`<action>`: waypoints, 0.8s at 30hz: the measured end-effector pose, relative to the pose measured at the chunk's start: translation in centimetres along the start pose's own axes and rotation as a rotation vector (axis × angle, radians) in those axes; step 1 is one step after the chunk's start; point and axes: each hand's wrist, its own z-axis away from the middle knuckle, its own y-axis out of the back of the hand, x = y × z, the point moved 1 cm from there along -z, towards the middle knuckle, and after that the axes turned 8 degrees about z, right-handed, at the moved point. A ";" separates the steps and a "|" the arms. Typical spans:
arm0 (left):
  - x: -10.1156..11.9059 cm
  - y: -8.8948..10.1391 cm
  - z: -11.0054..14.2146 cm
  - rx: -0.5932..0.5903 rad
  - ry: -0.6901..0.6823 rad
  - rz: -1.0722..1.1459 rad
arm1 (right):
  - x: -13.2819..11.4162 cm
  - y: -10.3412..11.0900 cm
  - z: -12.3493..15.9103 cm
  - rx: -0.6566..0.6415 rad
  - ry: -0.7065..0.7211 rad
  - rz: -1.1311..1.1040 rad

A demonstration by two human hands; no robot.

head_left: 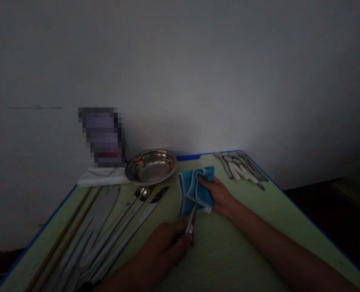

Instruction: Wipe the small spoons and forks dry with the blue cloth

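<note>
My left hand is closed around a slim metal piece of cutlery, whose far end disappears into a folded blue cloth. Because the cloth covers that end, its exact kind cannot be made out. With its thumb on top, my right hand grips the cloth around the cutlery. Both hands are above the middle of the green table. A shiny metal bowl stands beyond my left hand.
Long-handled metal utensils and wooden chopsticks lie along the left side. Several spoons and white-handled cutlery are grouped at the back right. A pixelated upright object stands by the wall, behind a white packet.
</note>
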 end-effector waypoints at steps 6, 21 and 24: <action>0.1 -0.1 0.0 -0.035 0.036 0.037 | 0.0 -0.1 0.1 0.010 -0.011 0.003; 0.0 -0.1 0.0 0.017 -0.060 -0.084 | -0.2 -0.3 0.2 0.012 -0.036 -0.052; -0.2 -0.1 0.0 0.028 -0.073 -0.097 | -0.2 -0.4 0.3 -0.002 -0.041 -0.046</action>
